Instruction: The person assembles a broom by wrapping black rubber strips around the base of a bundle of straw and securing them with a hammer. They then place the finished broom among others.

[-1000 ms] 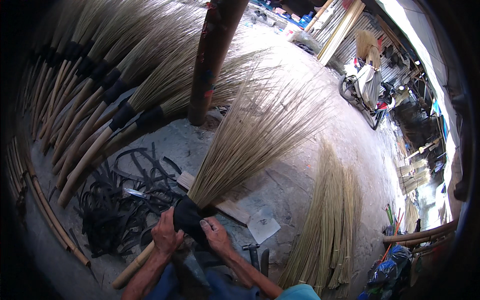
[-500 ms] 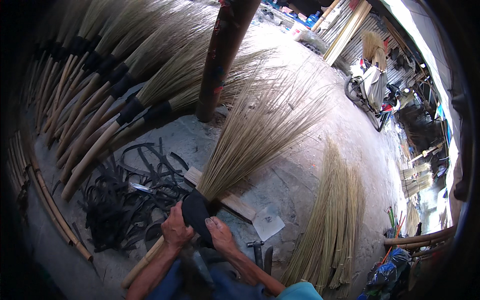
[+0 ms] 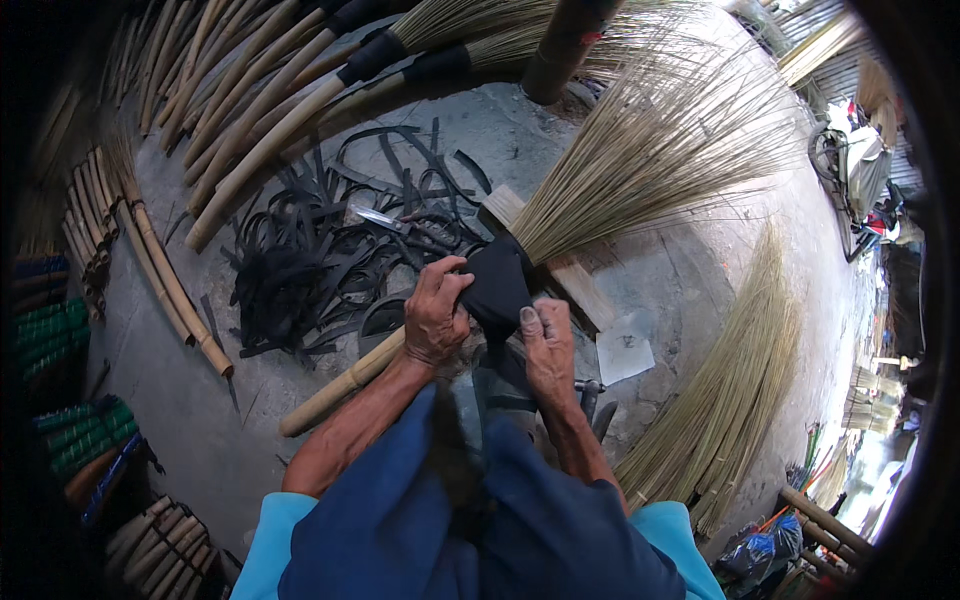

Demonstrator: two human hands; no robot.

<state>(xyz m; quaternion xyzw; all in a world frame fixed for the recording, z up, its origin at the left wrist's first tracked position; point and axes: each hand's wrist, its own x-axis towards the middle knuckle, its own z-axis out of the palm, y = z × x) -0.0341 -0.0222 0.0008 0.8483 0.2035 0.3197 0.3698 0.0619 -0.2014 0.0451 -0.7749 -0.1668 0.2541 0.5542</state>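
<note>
Left hand (image 3: 436, 312) is curled tight over the black rubber binding (image 3: 497, 285) at the neck of a grass broom (image 3: 640, 160), fingers wrapped over the top of it. Right hand (image 3: 548, 345) is closed too, pinching a black strip (image 3: 497, 362) that runs down from that binding toward the lap. The broom lies across the person's knees, pale wooden handle (image 3: 340, 385) sticking out to the lower left, bristles fanning up to the right.

Just past the left hand there's a big tangle of black rubber strips (image 3: 300, 270) on the ground, with a knife (image 3: 380, 218) lying on top of it. A flat wooden block (image 3: 560, 270) sits under the broom neck, and a whitish square of paper (image 3: 623, 352) with a small dark mark lies beside the right hand.

Floor is bare grey concrete (image 3: 200, 410). Finished brooms (image 3: 300, 110) with black-wrapped necks lie in a row across the top left, loose bamboo sticks (image 3: 170, 285) along the left, a sheaf of unbound grass (image 3: 730, 400) on the right. Green and blue rolls (image 3: 55, 330) at the far left edge are too dark to make out. A post (image 3: 565, 45) is cut off at the top, and the right side, some kind of workshop clutter, is bent and blurry from the lens.
</note>
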